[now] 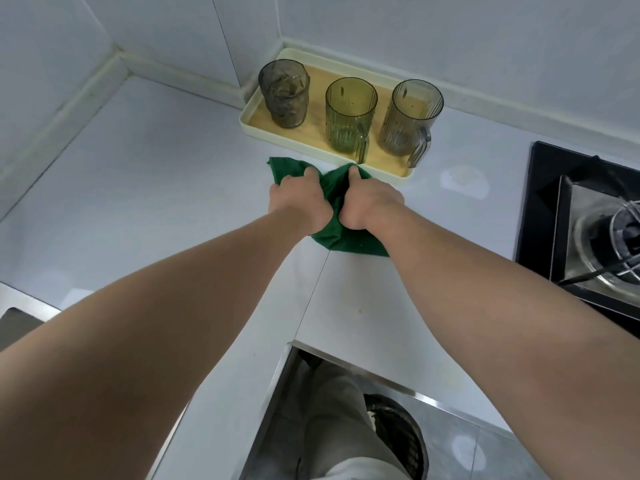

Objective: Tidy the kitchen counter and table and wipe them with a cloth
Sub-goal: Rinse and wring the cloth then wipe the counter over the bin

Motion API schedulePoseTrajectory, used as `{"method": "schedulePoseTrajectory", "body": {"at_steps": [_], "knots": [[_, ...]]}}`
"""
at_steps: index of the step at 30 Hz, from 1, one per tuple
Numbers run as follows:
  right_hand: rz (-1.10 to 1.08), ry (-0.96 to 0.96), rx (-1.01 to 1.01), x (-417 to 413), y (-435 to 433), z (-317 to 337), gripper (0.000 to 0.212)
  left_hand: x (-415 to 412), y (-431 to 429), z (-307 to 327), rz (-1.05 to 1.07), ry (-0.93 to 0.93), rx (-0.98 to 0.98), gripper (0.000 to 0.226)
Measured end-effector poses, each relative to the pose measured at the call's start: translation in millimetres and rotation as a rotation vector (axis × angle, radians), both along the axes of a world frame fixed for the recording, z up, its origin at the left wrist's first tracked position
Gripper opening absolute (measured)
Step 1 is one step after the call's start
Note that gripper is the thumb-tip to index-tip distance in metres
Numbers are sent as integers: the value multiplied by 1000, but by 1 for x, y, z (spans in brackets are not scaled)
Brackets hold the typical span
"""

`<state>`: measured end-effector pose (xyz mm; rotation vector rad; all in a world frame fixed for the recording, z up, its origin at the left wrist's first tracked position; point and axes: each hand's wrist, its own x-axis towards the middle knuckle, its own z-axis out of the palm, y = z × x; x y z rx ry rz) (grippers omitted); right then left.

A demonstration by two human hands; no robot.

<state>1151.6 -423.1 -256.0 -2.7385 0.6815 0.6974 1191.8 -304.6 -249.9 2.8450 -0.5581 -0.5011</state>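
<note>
A dark green cloth (341, 239) lies bunched on the white counter (156, 188), just in front of the tray. My left hand (299, 199) grips its left part with fingers curled into the fabric. My right hand (369, 202) grips its right part the same way, close beside the left. Both hands press the cloth down on the counter. Most of the cloth's middle is hidden under my hands.
A cream tray (251, 124) with a wooden base stands in the corner against the tiled wall, holding three tinted glasses (349, 114). A black gas hob (588, 216) lies at the right. A metal sink edge (20, 317) shows at lower left.
</note>
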Motion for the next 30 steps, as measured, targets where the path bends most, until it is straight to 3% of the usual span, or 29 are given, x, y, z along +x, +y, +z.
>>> {"method": "schedulePoseTrajectory", "body": {"at_steps": [11, 16, 19, 21, 23, 26, 30], "knots": [[109, -18, -19, -43, 32, -6, 96, -23, 26, 2, -89, -2, 101, 36], [86, -101, 6, -46, 30, 2, 88, -26, 34, 7, -83, -37, 21, 33], [93, -167, 4, -43, 26, 11, 55, -25, 42, 5, -190, -209, -135, 33], [105, -219, -9, -41, 27, 17, 22, -26, 52, 5, -288, -171, -247, 36], [107, -274, -7, -41, 31, 22, 11, -26, 66, 5, -341, -56, -240, 43], [73, -348, 75, -40, 41, 31, 16, -23, 89, 6, -362, -19, -126, 42], [117, -442, 131, -33, 53, 61, 29, -22, 109, 25, -198, -102, -183, 8]]}}
